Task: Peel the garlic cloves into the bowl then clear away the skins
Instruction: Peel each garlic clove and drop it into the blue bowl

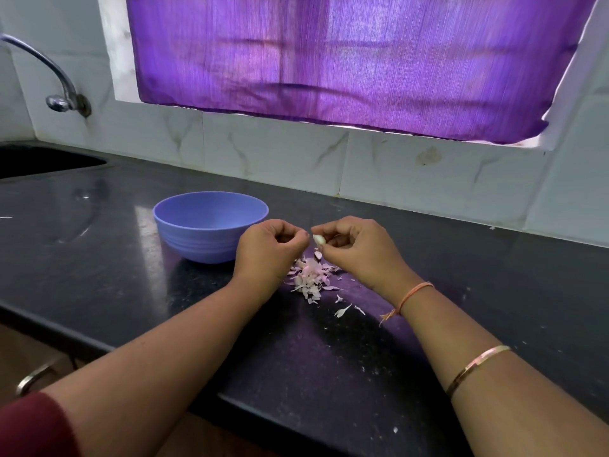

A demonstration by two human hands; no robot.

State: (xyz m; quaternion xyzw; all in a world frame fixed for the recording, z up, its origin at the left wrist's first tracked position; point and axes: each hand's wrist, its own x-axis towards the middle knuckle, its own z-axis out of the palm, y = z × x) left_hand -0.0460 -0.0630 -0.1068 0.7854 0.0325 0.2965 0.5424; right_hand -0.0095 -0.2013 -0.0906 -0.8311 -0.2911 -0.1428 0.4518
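1 bowl [201, 240] on table [445, 268] | 1 skin pile [309, 280] beside it | right hand [352, 247] pinched 1 garlic clove [318, 239] | left hand [267, 250] curled, its hold could not be told

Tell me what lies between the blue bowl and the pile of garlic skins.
In the head view, the left hand lies between the bowl and the skins pile, above the dark counter.

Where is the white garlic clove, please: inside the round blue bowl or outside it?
Outside: the right hand pinches the white garlic clove beside the round blue bowl.
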